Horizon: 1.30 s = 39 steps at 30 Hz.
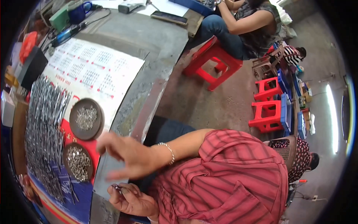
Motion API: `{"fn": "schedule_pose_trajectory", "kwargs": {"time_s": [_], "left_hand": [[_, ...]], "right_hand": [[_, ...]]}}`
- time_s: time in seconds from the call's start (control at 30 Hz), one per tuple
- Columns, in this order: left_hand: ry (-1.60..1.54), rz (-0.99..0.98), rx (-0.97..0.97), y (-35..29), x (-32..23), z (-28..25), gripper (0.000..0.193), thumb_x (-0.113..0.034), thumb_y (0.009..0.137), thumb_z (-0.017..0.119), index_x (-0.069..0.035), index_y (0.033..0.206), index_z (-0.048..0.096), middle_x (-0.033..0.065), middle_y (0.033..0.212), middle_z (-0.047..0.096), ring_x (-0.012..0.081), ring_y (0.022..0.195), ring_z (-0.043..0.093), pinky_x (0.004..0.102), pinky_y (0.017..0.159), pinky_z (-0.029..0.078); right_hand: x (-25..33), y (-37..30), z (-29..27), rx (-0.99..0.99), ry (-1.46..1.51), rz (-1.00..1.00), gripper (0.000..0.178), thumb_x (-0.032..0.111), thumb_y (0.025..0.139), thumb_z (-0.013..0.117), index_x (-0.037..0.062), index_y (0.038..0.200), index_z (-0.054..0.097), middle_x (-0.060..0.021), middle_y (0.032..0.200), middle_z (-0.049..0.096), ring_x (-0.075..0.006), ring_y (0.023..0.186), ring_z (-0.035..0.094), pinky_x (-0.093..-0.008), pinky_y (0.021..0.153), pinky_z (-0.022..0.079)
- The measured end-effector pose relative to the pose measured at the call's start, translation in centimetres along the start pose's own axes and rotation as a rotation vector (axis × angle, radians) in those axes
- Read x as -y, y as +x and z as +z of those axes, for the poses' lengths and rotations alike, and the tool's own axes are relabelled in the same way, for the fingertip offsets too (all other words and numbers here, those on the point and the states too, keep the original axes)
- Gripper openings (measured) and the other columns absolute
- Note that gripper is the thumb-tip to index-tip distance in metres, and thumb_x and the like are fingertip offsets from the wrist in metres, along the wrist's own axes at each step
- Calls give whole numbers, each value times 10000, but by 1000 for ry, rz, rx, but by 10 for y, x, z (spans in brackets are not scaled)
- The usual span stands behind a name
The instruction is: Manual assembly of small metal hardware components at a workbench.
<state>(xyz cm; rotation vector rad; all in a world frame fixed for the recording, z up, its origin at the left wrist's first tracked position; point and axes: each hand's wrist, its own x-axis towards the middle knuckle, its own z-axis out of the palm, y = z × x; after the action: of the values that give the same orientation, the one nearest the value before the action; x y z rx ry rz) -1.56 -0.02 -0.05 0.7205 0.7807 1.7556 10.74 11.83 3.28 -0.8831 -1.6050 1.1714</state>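
My right hand (126,154), a thin bracelet on its wrist, hovers blurred over the table edge with its fingers apart and nothing in it. It is nearest to the lower round dark dish (78,162) of small silver parts. A second such dish (86,118) lies just above that one. My left hand (131,199) sits low by my red striped shirt and pinches a small metal part (116,187) in its fingertips. A big heap of thin metal rods (44,128) lies left of the dishes.
A white printed sheet (93,69) covers the grey table (149,41). A black box (31,67), a red object (28,44), a blue tool (69,33) and a phone (168,17) lie further back. Another person (246,26) sits on a red stool (212,61); more red stools (266,100) stand at right.
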Motion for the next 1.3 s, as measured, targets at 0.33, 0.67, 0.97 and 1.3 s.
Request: {"fn": "schedule_pose_trajectory", "kwargs": {"time_s": [0.33,0.67,0.97,1.3], "left_hand": [[314,140,-413,-3,6,15,193,-36,927,524,-20,1119,523,46,960,544,137,867,540,262,758,455],[52,-24,-186,-5,0,21,234,145,828,530,-9,998,577,102,1022,507,102,816,475,204,718,406],[62,-173,-138,6,-16,12,184,51,917,511,4,1087,565,14,927,488,31,752,449,168,675,384],[1078,-92,194,90,-37,-14,209,4,864,578,13,1068,624,55,924,624,114,783,574,230,682,444]], "right_hand": [[1,-17,26,109,141,-407,411,275,844,663,7,1084,464,-150,964,477,-279,733,528,-339,639,445],[-21,-16,13,356,31,93,411,307,951,405,33,647,442,-143,574,400,-326,453,397,-375,420,294],[-29,-3,1,225,178,-2,442,250,1004,404,13,631,412,-41,555,399,-143,465,389,-285,435,286],[-52,-50,-4,986,-58,-126,291,275,864,630,31,775,499,-126,713,491,-324,622,548,-412,519,427]]}}
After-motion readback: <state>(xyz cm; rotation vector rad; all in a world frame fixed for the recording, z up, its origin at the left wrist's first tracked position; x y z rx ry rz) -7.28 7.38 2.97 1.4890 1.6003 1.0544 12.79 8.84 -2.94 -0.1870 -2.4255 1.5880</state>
